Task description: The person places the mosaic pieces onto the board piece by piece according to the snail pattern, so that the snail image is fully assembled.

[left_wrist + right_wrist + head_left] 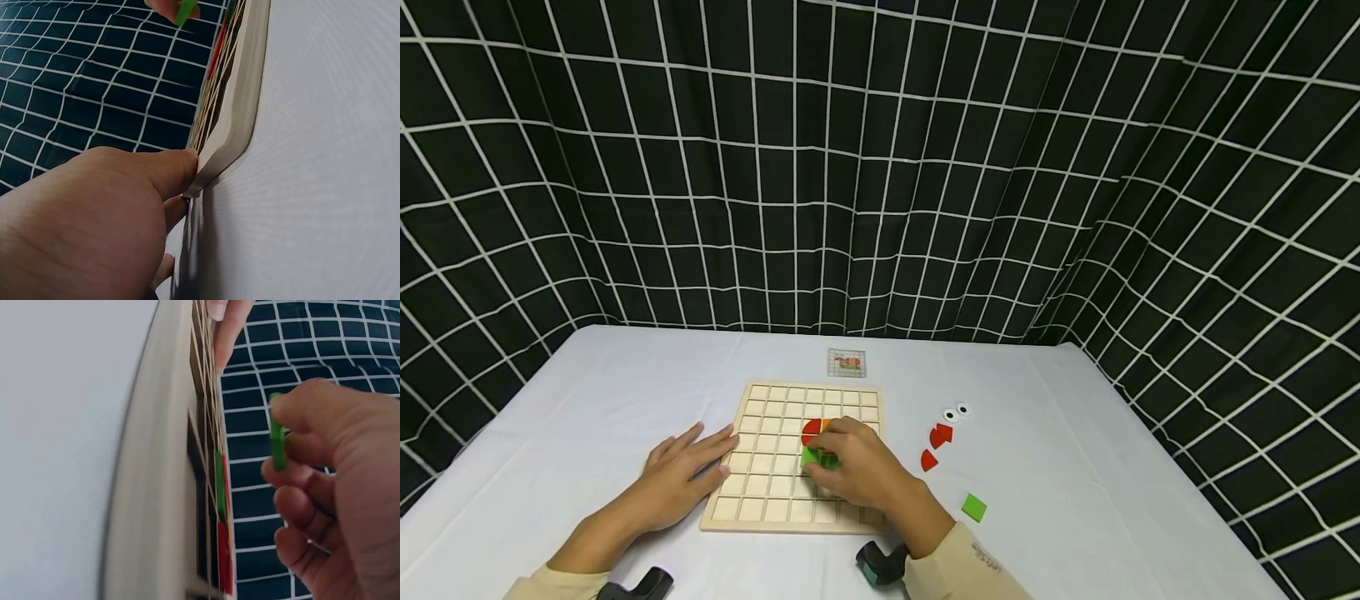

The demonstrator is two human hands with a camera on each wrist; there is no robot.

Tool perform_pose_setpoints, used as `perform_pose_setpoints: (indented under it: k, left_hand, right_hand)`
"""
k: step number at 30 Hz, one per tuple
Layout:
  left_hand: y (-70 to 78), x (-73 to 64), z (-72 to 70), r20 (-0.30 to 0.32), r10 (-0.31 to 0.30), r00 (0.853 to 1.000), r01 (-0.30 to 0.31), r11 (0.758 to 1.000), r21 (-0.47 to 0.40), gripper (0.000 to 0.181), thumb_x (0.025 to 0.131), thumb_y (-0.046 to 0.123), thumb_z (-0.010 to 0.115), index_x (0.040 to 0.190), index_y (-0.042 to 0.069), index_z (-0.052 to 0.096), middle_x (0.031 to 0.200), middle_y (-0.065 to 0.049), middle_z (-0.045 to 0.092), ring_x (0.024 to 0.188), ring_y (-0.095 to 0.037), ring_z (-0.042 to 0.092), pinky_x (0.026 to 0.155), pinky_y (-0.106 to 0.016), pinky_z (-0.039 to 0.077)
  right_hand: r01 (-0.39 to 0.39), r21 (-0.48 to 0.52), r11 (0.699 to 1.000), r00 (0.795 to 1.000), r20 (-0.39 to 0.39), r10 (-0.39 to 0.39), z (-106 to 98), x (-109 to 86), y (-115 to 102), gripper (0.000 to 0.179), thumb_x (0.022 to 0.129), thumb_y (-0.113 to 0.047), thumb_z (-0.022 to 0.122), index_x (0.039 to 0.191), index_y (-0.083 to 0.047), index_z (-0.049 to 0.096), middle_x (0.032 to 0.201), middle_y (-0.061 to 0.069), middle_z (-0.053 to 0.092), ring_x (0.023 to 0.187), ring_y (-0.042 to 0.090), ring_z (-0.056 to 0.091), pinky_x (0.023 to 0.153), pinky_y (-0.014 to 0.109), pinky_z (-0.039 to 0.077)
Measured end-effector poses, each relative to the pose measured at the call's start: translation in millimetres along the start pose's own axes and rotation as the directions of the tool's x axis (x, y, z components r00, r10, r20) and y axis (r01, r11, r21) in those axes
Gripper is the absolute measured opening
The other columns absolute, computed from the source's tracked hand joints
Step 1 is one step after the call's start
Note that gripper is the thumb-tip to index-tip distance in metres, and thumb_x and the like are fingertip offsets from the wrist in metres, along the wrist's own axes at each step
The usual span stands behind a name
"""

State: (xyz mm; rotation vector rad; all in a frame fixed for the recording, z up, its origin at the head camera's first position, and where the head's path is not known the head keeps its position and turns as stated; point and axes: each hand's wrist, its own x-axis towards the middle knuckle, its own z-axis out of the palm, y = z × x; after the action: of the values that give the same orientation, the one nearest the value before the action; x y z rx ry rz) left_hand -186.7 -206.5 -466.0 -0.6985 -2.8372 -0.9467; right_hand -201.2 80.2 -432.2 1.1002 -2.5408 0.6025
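Observation:
A wooden grid board (763, 483) lies on the white cloth. My left hand (677, 483) rests at its left edge, fingers extended, the thumb touching the rim in the left wrist view. Over the board's right half, my right hand (867, 467) pinches a thin green tile (278, 437) between thumb and fingers. The right wrist view shows this tile held apart from the board. Red pieces (812, 427) and an orange piece (826, 424) sit in cells by the fingertips. Another green tile (220, 487) lies in the board; the right hand hides part of the cells around it.
To the board's right lie red pieces (928, 460), two white eye discs (951, 415) and a loose green square (974, 507). Behind the board is a small picture card (847, 363). A black curtain with white grid lines (820, 183) surrounds the table's back and sides.

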Motion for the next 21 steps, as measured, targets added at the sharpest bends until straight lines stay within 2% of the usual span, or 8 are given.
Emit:
perform_pose_setpoints:
  k: [8,14,21]
  left_hand:
    - [1.5,2.2,-0.4,0.001,0.006,1.0,-0.006,1.0,0.008,0.044,0.098,0.028,0.057,0.136,0.005,0.055,0.147,-0.014,0.041,0.136,-0.051,0.018,0.102,-0.069,0.003]
    - [1.1,2.1,-0.8,-0.001,0.004,1.0,-0.004,1.0,0.012,0.043,0.098,0.027,0.056,0.136,0.005,0.055,0.147,-0.014,0.041,0.136,-0.051,0.018,0.102,-0.069,0.004]
    - [-0.5,1.1,-0.3,-0.004,0.002,1.0,-0.002,1.0,0.015,0.043,0.098,0.026,0.056,0.136,0.005,0.055,0.147,-0.014,0.042,0.136,-0.051,0.019,0.102,-0.068,0.004]
  right_hand:
    - [-0.055,-0.056,0.997,0.997,0.057,0.058,8,1.0,-1,0.017,0.085,-0.025,0.073,0.096,-0.012,0.075,0.095,-0.001,0.061,0.086,0.009,0.054,0.068,0.012,0.044]
    - [-0.03,-0.111,0.993,0.998,0.054,0.036,13,1.4,-1,0.016,0.086,-0.025,0.073,0.095,-0.012,0.075,0.096,-0.001,0.062,0.093,0.012,0.055,0.076,0.015,0.046]
    - [-0.02,-0.11,0.994,0.998,0.06,0.026,17,1.9,-2,0.012,0.086,-0.023,0.072,0.092,-0.013,0.073,0.092,-0.003,0.058,0.089,0.011,0.051,0.071,0.012,0.042]
